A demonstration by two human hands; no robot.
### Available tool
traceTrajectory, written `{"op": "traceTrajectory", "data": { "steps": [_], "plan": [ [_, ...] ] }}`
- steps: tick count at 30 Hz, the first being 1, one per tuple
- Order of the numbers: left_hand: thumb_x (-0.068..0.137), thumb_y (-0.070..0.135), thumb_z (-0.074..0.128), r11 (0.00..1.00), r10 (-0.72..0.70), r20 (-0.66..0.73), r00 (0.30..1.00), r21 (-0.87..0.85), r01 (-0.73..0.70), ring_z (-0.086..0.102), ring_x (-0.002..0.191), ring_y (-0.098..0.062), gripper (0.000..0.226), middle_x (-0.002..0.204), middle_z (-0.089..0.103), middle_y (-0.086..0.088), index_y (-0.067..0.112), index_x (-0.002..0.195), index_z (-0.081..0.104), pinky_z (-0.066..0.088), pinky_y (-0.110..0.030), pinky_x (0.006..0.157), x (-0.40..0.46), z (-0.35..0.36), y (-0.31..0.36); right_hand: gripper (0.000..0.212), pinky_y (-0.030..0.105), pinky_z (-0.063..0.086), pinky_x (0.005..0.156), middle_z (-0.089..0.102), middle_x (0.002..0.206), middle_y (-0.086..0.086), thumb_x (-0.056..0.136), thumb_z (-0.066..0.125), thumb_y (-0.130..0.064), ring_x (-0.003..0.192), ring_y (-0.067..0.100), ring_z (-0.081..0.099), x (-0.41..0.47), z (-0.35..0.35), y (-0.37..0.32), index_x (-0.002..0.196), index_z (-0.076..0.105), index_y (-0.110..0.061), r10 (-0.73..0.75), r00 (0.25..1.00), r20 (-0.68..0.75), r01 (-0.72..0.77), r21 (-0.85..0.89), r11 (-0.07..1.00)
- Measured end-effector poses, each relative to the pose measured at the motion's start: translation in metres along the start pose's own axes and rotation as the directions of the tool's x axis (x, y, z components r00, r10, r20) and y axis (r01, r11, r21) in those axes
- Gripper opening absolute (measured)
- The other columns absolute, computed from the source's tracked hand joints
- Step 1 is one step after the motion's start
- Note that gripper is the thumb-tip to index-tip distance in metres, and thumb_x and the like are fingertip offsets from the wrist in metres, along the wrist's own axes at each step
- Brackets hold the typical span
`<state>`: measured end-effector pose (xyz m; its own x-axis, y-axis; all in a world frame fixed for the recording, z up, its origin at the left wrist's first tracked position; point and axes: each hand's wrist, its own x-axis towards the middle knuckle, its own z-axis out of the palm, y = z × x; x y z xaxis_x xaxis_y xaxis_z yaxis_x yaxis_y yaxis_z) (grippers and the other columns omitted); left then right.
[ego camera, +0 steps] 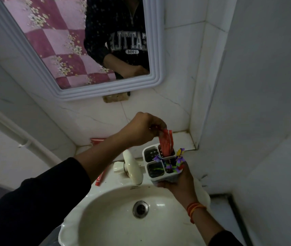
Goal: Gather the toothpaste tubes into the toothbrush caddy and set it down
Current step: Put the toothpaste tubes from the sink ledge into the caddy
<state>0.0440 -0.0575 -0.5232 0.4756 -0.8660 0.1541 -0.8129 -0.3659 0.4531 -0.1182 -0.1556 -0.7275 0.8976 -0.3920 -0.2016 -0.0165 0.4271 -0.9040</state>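
In the mirror above the sink, the dark sweatshirt's lettering reads reversed, "EATTLE" over "1994"; no print on any tube is legible. The left hand pinches the crimped end of a red toothpaste tube, whose lower end stands in the caddy's back-right compartment. The right hand is wrapped around the white four-compartment toothbrush caddy, holding it above the sink's back rim, just right of the faucet. Another red tube lies on the rim left of the faucet; a third lies on the ledge behind.
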Motion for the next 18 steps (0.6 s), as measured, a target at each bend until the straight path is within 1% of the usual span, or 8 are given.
{"op": "traceTrajectory", "data": {
  "steps": [3,5,6,9,12,13,16,18],
  "plan": [
    [0.084,0.011,0.08,0.998,-0.03,0.088,0.996,0.064,0.025,0.076,0.091,-0.015,0.024,0.102,0.08,-0.005,0.01,0.108,0.079,0.06,-0.033,0.089,0.001,0.006,-0.007,0.091,0.073,0.057,0.072,0.06,0.137,0.017,0.06,0.098,-0.014,0.119,0.043,0.064,0.001,0.003,-0.005,0.139,0.051,-0.013,0.045,0.999,-0.011,-0.043,0.125,0.991],
    [0.085,0.014,0.078,0.995,-0.04,0.106,0.994,0.097,0.03,0.075,0.093,-0.012,0.024,0.105,0.08,-0.003,0.011,0.11,0.079,0.06,-0.031,0.091,0.002,0.006,-0.008,0.054,0.076,0.054,0.075,0.06,0.137,0.02,0.088,0.077,-0.01,0.117,0.048,0.064,0.002,0.002,-0.003,0.137,0.055,-0.014,0.06,0.998,-0.002,-0.058,0.239,0.969],
    [0.086,0.015,0.078,0.992,-0.045,0.122,0.992,0.122,0.03,0.075,0.093,-0.012,0.024,0.105,0.08,-0.003,0.012,0.11,0.079,0.059,-0.03,0.092,0.003,0.006,-0.009,0.044,0.079,0.051,0.077,0.06,0.137,0.022,0.095,0.069,-0.016,0.117,0.05,0.063,0.002,0.003,-0.002,0.137,0.056,-0.014,0.094,0.996,0.004,-0.091,0.275,0.957],
    [0.088,0.017,0.075,0.973,-0.077,0.188,0.979,0.227,0.033,0.074,0.093,-0.012,0.024,0.103,0.08,-0.001,0.016,0.112,0.079,0.058,-0.033,0.091,0.005,0.009,-0.009,0.081,0.083,0.047,0.08,0.058,0.14,0.022,0.075,0.088,-0.041,0.119,0.052,0.061,0.001,0.009,-0.009,0.142,0.051,-0.014,0.143,0.989,-0.032,-0.13,0.262,0.956],
    [0.091,0.017,0.072,0.957,-0.082,0.22,0.972,0.289,0.015,0.072,0.093,-0.016,0.023,0.101,0.08,-0.001,0.016,0.113,0.078,0.058,-0.038,0.088,0.01,0.013,-0.006,0.05,0.078,0.052,0.078,0.059,0.138,0.021,0.094,0.071,-0.017,0.117,0.048,0.065,0.0,0.005,-0.004,0.14,0.053,-0.016,0.103,0.994,-0.027,-0.095,0.215,0.972],
    [0.091,0.018,0.071,0.953,-0.08,0.231,0.97,0.304,0.007,0.072,0.093,-0.017,0.023,0.102,0.08,-0.002,0.017,0.113,0.078,0.059,-0.038,0.087,0.012,0.015,-0.003,0.051,0.072,0.056,0.075,0.06,0.136,0.02,0.093,0.071,-0.007,0.116,0.045,0.066,0.002,0.002,-0.002,0.14,0.053,-0.015,0.11,0.994,-0.02,-0.105,0.179,0.978],
    [0.089,0.022,0.07,0.948,-0.085,0.269,0.959,0.317,-0.005,0.072,0.091,-0.019,0.026,0.105,0.078,-0.004,0.019,0.114,0.077,0.06,-0.039,0.085,0.02,0.018,0.004,0.064,0.04,0.066,0.069,0.066,0.124,0.015,0.083,0.076,0.012,0.11,0.035,0.07,0.001,0.003,-0.005,0.138,0.051,-0.008,0.106,0.993,-0.043,-0.1,0.111,0.989],
    [0.088,0.022,0.069,0.947,-0.099,0.291,0.951,0.321,0.0,0.072,0.092,-0.021,0.028,0.105,0.077,-0.005,0.019,0.115,0.076,0.06,-0.041,0.085,0.024,0.018,0.007,0.061,0.054,0.064,0.07,0.064,0.13,0.018,0.085,0.077,0.005,0.112,0.038,0.07,0.003,0.002,-0.005,0.138,0.052,-0.011,0.086,0.995,-0.056,-0.077,0.148,0.986]
  ]
}}
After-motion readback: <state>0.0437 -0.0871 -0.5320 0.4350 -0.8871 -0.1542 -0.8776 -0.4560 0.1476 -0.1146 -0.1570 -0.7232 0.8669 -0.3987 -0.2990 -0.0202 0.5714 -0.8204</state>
